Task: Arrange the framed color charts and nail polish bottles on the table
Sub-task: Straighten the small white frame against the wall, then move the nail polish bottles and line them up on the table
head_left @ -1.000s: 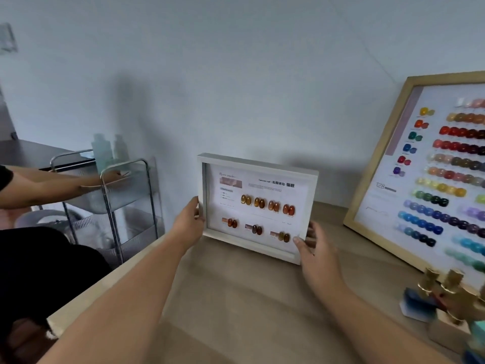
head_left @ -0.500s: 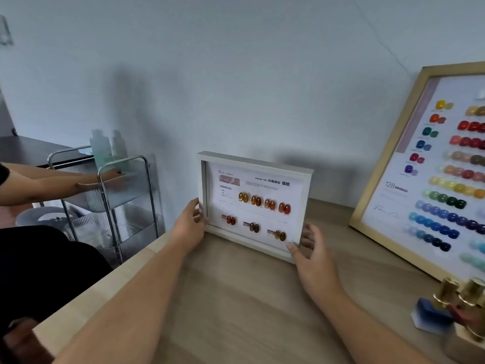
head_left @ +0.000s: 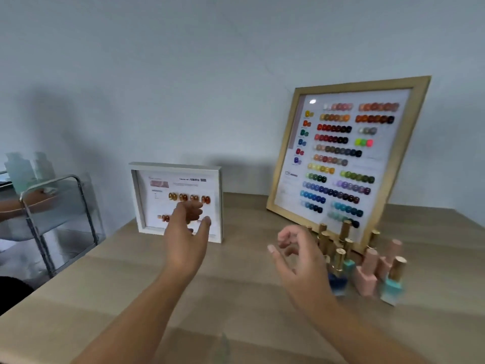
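Observation:
A small white framed chart (head_left: 178, 179) with amber swatches stands upright on the wooden table (head_left: 236, 298), against the wall. My left hand (head_left: 187, 237) hovers in front of it, fingers apart, holding nothing. A large wood-framed color chart (head_left: 346, 153) leans against the wall at the right. Several nail polish bottles (head_left: 367, 269) with gold caps, some blue, pink and teal, cluster in front of it. My right hand (head_left: 299, 261) is open just left of the bottles and hides some of them.
A metal-framed cart (head_left: 60, 214) with translucent shelves and pale bottles (head_left: 26, 169) stands left of the table. Another person's arm (head_left: 23, 203) rests on it. The table's left edge runs diagonally beside the cart.
Both hands have let go of the small white frame, which now stands on its own. My right hand has moved right toward the bottles. The view has shifted right.

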`<action>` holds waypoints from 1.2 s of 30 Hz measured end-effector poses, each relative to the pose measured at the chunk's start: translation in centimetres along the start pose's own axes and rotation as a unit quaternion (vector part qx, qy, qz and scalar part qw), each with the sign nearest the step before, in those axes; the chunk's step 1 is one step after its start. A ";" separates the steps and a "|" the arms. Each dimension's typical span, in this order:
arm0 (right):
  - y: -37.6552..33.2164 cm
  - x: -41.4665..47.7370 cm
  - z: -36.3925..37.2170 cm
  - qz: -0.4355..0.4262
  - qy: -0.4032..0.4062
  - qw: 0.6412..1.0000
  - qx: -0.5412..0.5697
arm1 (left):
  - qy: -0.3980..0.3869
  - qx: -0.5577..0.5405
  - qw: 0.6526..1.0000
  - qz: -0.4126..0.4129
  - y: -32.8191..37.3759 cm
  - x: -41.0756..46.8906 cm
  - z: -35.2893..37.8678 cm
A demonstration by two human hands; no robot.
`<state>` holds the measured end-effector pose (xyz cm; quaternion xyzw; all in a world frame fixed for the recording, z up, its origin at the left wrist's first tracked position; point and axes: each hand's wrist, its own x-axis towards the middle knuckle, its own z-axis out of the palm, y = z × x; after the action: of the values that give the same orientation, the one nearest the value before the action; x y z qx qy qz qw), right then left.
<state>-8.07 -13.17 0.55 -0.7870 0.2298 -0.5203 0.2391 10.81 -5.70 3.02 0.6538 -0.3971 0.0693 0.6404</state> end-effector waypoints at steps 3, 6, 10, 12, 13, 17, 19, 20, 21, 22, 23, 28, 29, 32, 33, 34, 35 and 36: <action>-0.2 -1.0 -5.7 -0.032 0.057 0.997 -0.031 | -0.116 -0.029 0.993 0.017 3.4 -4.2 3.8; 0.9 -2.0 -10.7 0.004 0.107 0.993 -0.044 | -0.233 0.010 0.971 0.045 5.3 -7.7 7.1; 3.8 -3.2 -14.8 0.101 0.164 0.980 -0.057 | -0.304 0.028 0.952 0.015 6.1 -10.5 10.3; 5.6 -3.9 -15.8 0.170 0.142 0.973 -0.064 | -0.324 0.051 0.945 0.009 5.9 -11.2 11.5; 6.5 -4.2 -16.2 0.208 0.115 0.969 -0.068 | -0.333 0.063 0.941 0.009 5.9 -11.6 12.0; 8.9 -4.7 -16.7 0.320 0.014 0.946 -0.059 | -0.357 0.101 0.929 0.005 5.7 -12.3 13.9; 9.5 -4.5 -16.6 0.326 -0.004 0.945 -0.036 | -0.357 0.115 0.927 0.005 5.7 -12.4 14.6; 9.7 -4.4 -16.5 0.324 -0.012 0.946 -0.028 | -0.356 0.123 0.926 0.006 5.7 -12.4 14.9; 9.8 -4.3 -16.4 0.321 -0.022 0.946 -0.031 | -0.353 0.127 0.927 0.007 5.7 -12.4 14.9; 10.0 -4.3 -16.3 0.320 -0.034 0.946 -0.044 | -0.349 0.126 0.929 0.005 5.7 -12.5 15.0; 10.1 -4.4 -16.2 0.315 -0.043 0.946 -0.058 | -0.346 0.122 0.930 0.004 5.7 -12.6 14.9; 10.3 -5.0 -17.1 0.298 -0.068 0.950 -0.067 | -0.370 0.084 0.924 0.053 6.6 -14.0 14.1; 10.4 -5.1 -17.7 0.299 -0.063 0.950 -0.065 | -0.383 0.075 0.918 0.067 7.1 -14.6 14.1; 11.0 -5.8 -20.7 0.309 -0.015 0.948 -0.069 | -0.420 0.044 0.902 0.085 8.9 -16.2 15.7; 11.3 -5.9 -21.8 0.314 -0.001 0.946 -0.077 | -0.431 0.036 0.898 0.085 9.5 -16.7 16.6; 11.8 -6.0 -23.3 0.322 0.015 0.943 -0.088 | -0.443 0.024 0.892 0.083 10.3 -17.2 17.8; 12.3 -6.1 -24.6 0.327 0.032 0.939 -0.099 | -0.453 0.012 0.888 0.078 11.0 -17.7 19.0; 12.9 -6.1 -25.9 0.331 0.051 0.935 -0.112 | -0.462 0.000 0.884 0.072 11.6 -18.1 20.3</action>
<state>-35.76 -23.09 -2.74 -0.6605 0.5461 -0.4216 0.2963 -16.96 -14.45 -2.20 0.5814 -0.6939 -0.1943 0.3777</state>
